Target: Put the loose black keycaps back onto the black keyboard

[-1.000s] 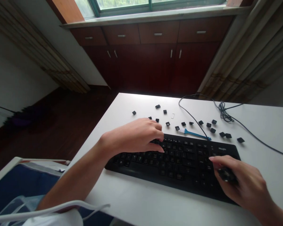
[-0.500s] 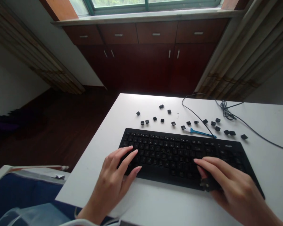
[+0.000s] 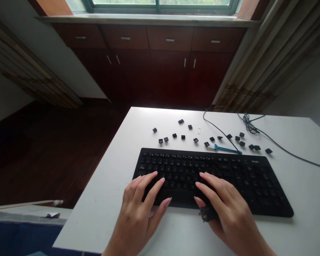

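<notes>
The open left grip [image 3: 141, 209] rests over the white counter [image 3: 101, 217], its fingertips spread on the front rows of a black keyboard [image 3: 245, 185], which lies under and ahead of both grips. The right grip [image 3: 226, 209] is closed on a small dark object [image 3: 208, 214], too blurred to name, low at its edge, with fingertips on the keys. Beyond the grips, loose black keycaps [image 3: 196, 140] scatter rightward past a blue brush [image 3: 226, 149] toward a dark cable [image 3: 277, 154].
</notes>
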Available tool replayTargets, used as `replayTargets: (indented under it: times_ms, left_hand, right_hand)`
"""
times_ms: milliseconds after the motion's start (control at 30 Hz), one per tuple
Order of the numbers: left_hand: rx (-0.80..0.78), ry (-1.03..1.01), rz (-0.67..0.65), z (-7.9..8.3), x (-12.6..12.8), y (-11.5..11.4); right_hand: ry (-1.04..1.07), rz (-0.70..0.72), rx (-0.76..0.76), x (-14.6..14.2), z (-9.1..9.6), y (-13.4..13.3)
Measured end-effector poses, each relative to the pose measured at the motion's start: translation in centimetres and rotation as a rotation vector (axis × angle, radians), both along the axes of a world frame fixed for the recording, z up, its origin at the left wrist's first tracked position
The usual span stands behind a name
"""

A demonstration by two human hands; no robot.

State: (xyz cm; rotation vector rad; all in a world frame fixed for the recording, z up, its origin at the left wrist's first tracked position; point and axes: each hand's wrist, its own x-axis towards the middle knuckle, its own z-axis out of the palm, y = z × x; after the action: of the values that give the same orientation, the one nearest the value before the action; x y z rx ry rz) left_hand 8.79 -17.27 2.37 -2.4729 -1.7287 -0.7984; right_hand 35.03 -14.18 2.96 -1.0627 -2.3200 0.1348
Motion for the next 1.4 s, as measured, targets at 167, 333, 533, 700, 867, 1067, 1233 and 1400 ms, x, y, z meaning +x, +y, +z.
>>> replayTargets:
  times_ms: [167,333,533,700,867,1067,1233,1400]
  left_hand:
    - [-0.013,-0.012,0.002,-0.14,-0.06,-0.01]
    - [-0.014,-0.03,0.01,0.08,-0.04,-0.18]
    - [0.013,-0.047,0.019,0.16,0.03,-0.18]
    - [-0.002,-0.048,0.035,-0.09,0.01,-0.04]
    - [-0.014,-0.057,0.036,-0.15,-0.05,-0.07]
    - [-0.027,-0.038,0.022,0.05,0.02,-0.05]
    - [-0.027,-0.037,0.024,0.07,0.1,0.08]
    - [-0.035,-0.025,0.026,0.12,0.17,0.01]
  right_hand:
    - [-0.015,0.021,-0.031,-0.16,0.2,0.43]
    - [-0.033,0.031,-0.035,-0.42,0.17,0.6]
    - [-0.006,0.02,-0.032,-0.23,0.05,0.23]
    - [-0.002,0.018,-0.025,-0.27,-0.01,0.37]
    - [-0.003,0.034,-0.045,-0.32,0.06,0.71]
    - [-0.021,0.065,-0.003,-0.25,0.12,0.57]
    - [-0.023,0.069,-0.005,-0.06,-0.17,0.49]
    - [-0.011,0.057,-0.019,0.07,-0.24,0.38]
